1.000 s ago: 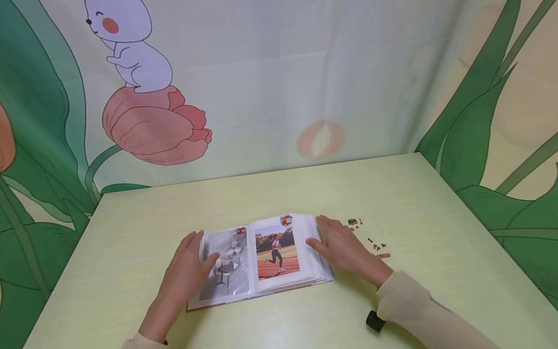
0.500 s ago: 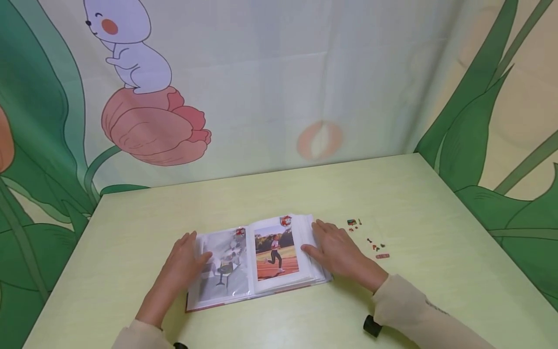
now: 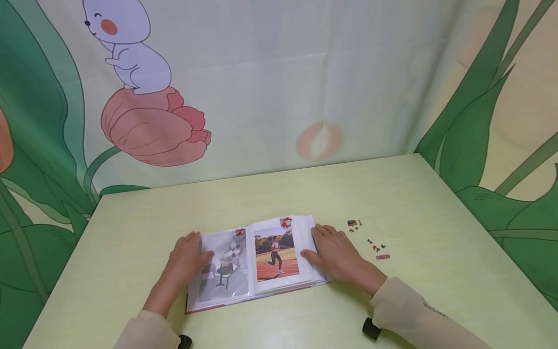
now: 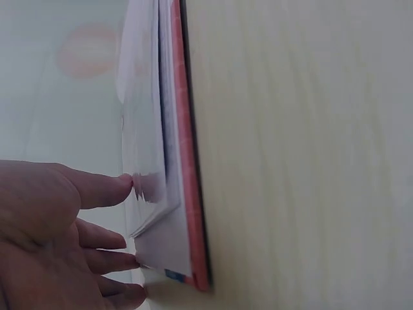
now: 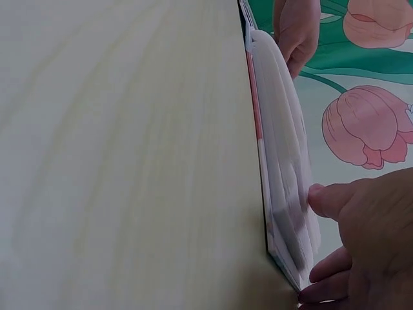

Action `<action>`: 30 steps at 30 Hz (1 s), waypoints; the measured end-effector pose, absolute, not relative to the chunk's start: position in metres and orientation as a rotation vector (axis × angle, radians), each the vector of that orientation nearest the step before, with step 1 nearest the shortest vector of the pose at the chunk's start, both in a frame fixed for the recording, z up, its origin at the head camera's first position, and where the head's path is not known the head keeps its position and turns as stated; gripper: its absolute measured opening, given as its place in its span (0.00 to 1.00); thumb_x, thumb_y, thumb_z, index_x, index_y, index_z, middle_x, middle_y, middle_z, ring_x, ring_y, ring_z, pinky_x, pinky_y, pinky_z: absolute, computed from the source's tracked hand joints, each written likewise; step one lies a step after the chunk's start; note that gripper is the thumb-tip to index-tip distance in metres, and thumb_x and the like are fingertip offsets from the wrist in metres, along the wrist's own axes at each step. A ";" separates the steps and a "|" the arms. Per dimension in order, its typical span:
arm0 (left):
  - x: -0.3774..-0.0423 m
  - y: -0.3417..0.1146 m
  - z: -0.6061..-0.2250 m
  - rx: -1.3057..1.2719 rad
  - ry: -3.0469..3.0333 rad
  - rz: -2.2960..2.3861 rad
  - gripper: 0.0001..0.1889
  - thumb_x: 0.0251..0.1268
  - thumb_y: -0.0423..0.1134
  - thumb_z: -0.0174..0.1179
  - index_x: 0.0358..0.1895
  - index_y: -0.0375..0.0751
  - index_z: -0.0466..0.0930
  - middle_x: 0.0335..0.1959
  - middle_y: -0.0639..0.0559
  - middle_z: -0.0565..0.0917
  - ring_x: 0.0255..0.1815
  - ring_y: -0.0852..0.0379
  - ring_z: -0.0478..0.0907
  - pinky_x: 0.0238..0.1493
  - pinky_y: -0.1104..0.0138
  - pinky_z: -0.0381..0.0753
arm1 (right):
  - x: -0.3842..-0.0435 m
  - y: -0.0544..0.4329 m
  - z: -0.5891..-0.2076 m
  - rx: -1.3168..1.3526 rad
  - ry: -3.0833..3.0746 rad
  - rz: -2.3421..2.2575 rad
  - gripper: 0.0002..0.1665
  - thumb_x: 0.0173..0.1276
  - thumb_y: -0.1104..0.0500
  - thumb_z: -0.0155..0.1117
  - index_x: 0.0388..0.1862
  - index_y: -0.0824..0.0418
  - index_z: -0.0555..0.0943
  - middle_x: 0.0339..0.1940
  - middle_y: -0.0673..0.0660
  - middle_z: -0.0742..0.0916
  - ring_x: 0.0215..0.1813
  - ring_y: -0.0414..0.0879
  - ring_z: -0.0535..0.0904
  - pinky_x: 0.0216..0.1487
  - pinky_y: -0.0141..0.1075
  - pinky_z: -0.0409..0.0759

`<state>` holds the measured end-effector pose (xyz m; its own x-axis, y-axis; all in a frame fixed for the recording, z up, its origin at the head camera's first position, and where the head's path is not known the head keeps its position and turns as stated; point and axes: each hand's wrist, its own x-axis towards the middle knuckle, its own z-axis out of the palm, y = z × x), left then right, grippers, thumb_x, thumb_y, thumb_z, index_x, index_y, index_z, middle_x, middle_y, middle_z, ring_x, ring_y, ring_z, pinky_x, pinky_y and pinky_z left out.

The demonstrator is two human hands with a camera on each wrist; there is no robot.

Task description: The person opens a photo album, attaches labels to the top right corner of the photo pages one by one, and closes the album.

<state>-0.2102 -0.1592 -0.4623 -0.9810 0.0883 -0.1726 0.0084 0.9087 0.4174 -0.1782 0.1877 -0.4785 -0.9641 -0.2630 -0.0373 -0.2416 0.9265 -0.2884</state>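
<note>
A photo album lies spread on the table. Its left page shows a greyish picture of a table and chairs; the right one carries a photo of a runner. A small red sticker tops each page. At the left edge, my left hand has its thumb on the page and its fingers along the outer border. My right hand does likewise at the right edge, its thumb touching the stack of white sleeves. Both hands' fingers look fairly straight. The left wrist view shows the red cover edge against the tabletop.
Several small stickers lie right of the album, with a pink strip nearest. A black wrist device shows under the right sleeve. Behind the pale table hangs a printed curtain.
Both hands have drawn slightly inward and settled at the album's edges. The right thumb has moved left onto the page sleeves. The album has barely shifted.
</note>
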 end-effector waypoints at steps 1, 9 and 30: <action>-0.210 -0.158 -0.462 0.079 2.892 0.620 0.37 0.75 0.38 0.61 0.74 0.15 0.56 0.75 0.20 0.57 0.77 0.25 0.52 0.75 0.38 0.55 | -0.178 0.188 -0.478 -0.392 3.010 -0.428 0.48 0.77 0.37 0.59 0.79 0.71 0.63 0.78 0.67 0.69 0.78 0.63 0.63 0.74 0.60 0.64; -0.210 -0.155 -0.460 0.017 2.887 0.607 0.34 0.75 0.38 0.62 0.70 0.14 0.61 0.74 0.19 0.58 0.76 0.26 0.55 0.76 0.40 0.58 | -0.179 0.186 -0.477 -0.388 3.001 -0.378 0.47 0.78 0.37 0.58 0.79 0.71 0.64 0.79 0.66 0.69 0.78 0.61 0.63 0.73 0.60 0.65; -0.227 -0.155 -0.459 -0.085 2.909 0.728 0.30 0.67 0.33 0.66 0.67 0.18 0.70 0.63 0.21 0.72 0.64 0.28 0.65 0.67 0.41 0.68 | -0.181 0.179 -0.468 -0.328 2.951 -0.300 0.45 0.78 0.38 0.59 0.77 0.71 0.66 0.78 0.66 0.70 0.79 0.61 0.63 0.71 0.60 0.66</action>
